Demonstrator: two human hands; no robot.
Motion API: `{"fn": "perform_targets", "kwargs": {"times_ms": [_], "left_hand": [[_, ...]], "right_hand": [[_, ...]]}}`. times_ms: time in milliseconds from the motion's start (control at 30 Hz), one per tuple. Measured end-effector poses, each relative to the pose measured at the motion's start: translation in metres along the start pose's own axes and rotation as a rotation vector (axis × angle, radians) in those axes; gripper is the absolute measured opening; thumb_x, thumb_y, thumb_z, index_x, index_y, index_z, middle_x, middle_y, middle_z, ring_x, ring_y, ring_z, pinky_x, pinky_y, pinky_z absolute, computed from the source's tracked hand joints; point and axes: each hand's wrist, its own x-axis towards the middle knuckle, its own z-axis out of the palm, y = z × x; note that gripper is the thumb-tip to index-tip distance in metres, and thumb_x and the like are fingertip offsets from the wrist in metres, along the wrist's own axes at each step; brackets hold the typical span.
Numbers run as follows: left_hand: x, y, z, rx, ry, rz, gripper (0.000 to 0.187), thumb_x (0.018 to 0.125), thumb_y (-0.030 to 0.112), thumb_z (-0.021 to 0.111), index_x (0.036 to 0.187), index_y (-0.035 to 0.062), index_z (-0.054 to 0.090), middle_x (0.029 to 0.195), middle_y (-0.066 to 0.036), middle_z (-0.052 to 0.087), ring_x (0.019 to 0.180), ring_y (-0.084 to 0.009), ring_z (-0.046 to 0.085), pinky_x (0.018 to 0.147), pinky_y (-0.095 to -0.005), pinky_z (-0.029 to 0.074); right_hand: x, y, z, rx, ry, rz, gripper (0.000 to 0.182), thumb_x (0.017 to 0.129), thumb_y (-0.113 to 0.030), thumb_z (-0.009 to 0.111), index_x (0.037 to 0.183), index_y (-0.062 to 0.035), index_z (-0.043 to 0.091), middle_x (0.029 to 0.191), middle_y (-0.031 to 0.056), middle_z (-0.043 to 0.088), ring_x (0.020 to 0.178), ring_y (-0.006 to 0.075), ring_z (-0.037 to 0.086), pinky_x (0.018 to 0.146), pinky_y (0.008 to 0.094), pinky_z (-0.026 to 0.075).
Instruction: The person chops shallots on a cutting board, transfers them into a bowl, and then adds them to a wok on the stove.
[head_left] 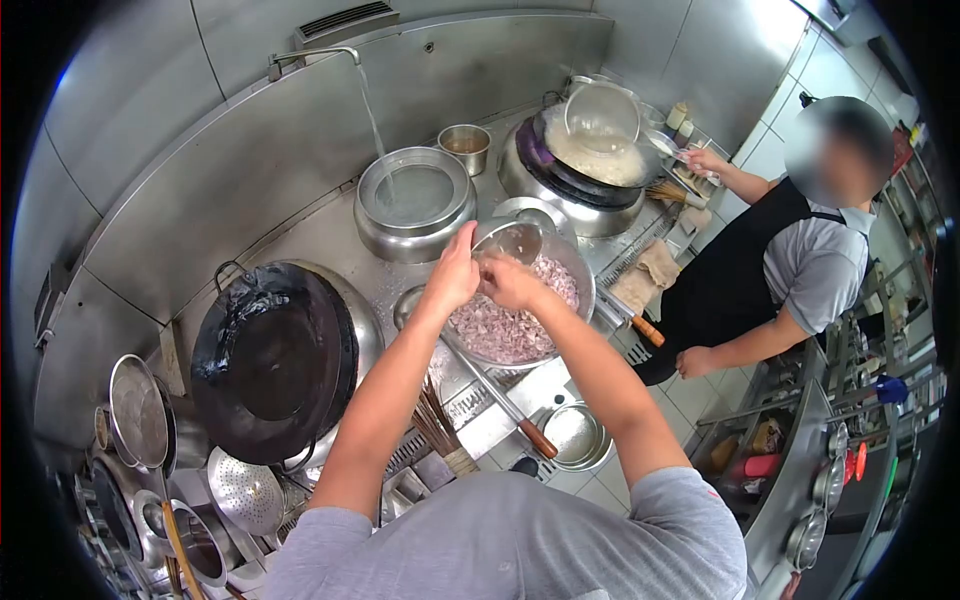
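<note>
Steel worktop [330, 235] runs from seven o'clock up to one o'clock, and it is crowded. Biggest piece is the black wok [270, 360] at nine o'clock, tilted on its burner. At twelve, a tap stream falls into the steel pot [415, 200]. Further round at one o'clock a second wok [590, 160] holds something pale, a strainer hanging over it, and a co-worker [790, 260] in a black apron stands at three o'clock reaching to the far shelf.

Now the centre: the mixing bowl [520, 320] of chopped pinkish meat sits dead ahead, directly beneath both hands. A long-handled ladle [500, 395] lies beside it, its axis running from eleven to five o'clock, wooden grip nearest the body.

Left hand [452, 275] and right hand [510, 285] are close together, both gripping the small clear bowl [512, 240], which is tipped over the bowl's far rim at twelve o'clock from the fingers. Neither hand is nearer; they share it, left on the near-left edge, right under the near-right edge.
</note>
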Motion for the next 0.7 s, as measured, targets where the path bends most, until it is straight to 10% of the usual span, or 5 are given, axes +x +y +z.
{"fn": "perform_targets", "kwargs": {"times_ms": [67,133,300,433,700], "left_hand": [[0.001,-0.008,-0.006,0.090,0.001,0.074,0.064,0.081,-0.006,0.048,0.144,-0.0017,0.033,0.141,-0.030,0.046,0.130,-0.0450,0.046,0.109,-0.0465,0.039],[0.002,-0.018,-0.010,0.123,0.048,0.057,0.063,0.083,-0.004,0.050,0.144,-0.0003,0.033,0.141,-0.028,0.046,0.129,-0.0446,0.047,0.106,-0.0484,0.041],[-0.004,-0.005,-0.012,0.135,0.108,-0.015,0.059,0.085,-0.002,0.050,0.142,-0.0010,0.036,0.140,-0.027,0.048,0.127,-0.0436,0.049,0.105,-0.0490,0.043],[-0.005,-0.015,-0.019,-0.022,0.263,-0.143,0.053,0.085,-0.003,0.047,0.138,-0.0037,0.042,0.133,-0.030,0.053,0.125,-0.0453,0.050,0.106,-0.0459,0.042],[-0.063,-0.049,-0.046,-0.097,0.288,-0.338,0.055,0.084,0.001,0.044,0.139,-0.0049,0.039,0.129,-0.033,0.055,0.121,-0.0458,0.054,0.104,-0.0458,0.042]], "right_hand": [[0.000,0.007,0.008,0.113,-0.147,-0.086,0.032,0.081,-0.019,0.068,0.110,-0.0062,0.069,0.108,0.0199,0.064,0.107,0.0378,0.063,0.091,0.0470,0.051],[-0.008,-0.005,-0.012,-0.178,-0.588,0.275,0.031,0.080,-0.013,0.065,0.110,-0.0074,0.069,0.114,0.0195,0.064,0.109,0.0362,0.063,0.094,0.0452,0.051],[-0.014,-0.011,-0.022,-0.082,-0.200,0.357,0.040,0.076,-0.016,0.069,0.117,-0.0113,0.070,0.123,0.0197,0.063,0.114,0.0335,0.062,0.098,0.0435,0.049],[-0.036,-0.043,-0.017,-0.503,-0.784,0.605,0.091,0.078,-0.023,0.076,0.155,-0.0258,0.026,0.151,0.0231,0.031,0.133,0.0476,0.040,0.100,0.0559,0.047],[-0.057,0.029,0.045,-0.402,-0.353,0.508,0.055,0.085,-0.012,0.064,0.138,-0.0183,0.048,0.118,0.0275,0.059,0.105,0.0424,0.064,0.089,0.0469,0.054]]}}
